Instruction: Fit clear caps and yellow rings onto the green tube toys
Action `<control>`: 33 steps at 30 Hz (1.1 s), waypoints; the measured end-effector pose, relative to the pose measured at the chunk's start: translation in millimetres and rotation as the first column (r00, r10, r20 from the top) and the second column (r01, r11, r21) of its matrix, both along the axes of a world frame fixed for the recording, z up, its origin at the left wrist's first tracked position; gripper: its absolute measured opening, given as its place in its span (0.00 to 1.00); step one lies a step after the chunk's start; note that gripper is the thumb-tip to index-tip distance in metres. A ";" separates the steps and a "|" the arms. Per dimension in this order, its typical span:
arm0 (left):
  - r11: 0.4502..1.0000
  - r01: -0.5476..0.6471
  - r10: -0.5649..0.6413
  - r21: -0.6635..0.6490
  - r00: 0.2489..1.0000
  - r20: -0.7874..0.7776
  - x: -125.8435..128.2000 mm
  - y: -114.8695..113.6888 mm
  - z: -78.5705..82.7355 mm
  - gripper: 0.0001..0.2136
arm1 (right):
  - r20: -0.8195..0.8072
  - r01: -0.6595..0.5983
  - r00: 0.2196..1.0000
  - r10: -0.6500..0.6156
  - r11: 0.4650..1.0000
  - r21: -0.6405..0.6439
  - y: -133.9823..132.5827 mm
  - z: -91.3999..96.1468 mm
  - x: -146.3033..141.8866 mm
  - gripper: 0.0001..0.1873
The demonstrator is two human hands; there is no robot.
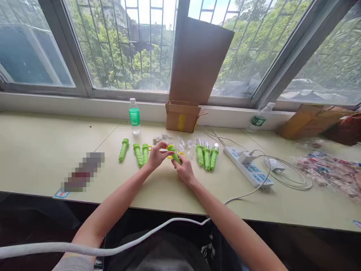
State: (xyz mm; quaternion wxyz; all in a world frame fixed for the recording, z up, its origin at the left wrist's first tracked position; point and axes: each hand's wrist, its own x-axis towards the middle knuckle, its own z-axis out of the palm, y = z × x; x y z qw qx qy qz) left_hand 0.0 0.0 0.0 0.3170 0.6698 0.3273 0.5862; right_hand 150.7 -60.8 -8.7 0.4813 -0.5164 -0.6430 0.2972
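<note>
My right hand (185,170) is wrapped round the lower part of a green ribbed plastic tube (175,156), which it holds tilted above the table. At the tube's upper end, the thumb and fingers of my left hand (158,155) pinch a yellow ring (170,147). More yellow rings (181,154) lie close behind my hands. Left of them are a green tube (123,149) standing apart and two others (138,155) side by side, one partly hidden by my left hand. To the right lie three green tubes with clear tops (207,156). Small clear plastic pieces (180,143) lie behind my hands.
A water bottle (134,117) and an open cardboard box (182,117) stand at the back by the window. On the right are a power strip (249,167) with coiled white cable, another bottle (259,119) and a heap of small bagged pieces (329,171). A white cable (135,241) crosses in front of me.
</note>
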 end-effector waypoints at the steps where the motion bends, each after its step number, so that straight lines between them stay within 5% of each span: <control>1: 1.000 0.005 -0.005 -0.003 1.000 0.004 -0.1 0.7 -0.1 0.19 | -0.002 -0.003 1.000 0.003 1.000 -0.003 -0.6 0.4 -0.1 0.13; 22: 1.000 0.030 -0.030 -0.003 0.998 -0.048 -1.1 -1.8 3.9 0.17 | -0.177 -0.016 0.984 -0.008 0.990 -0.137 -2.6 3.0 0.5 0.23; 33: 0.998 0.055 -0.055 -0.010 0.998 -0.024 -3.1 -1.2 5.8 0.19 | -0.228 -0.041 0.974 0.009 0.990 -0.134 -5.5 6.8 1.5 0.21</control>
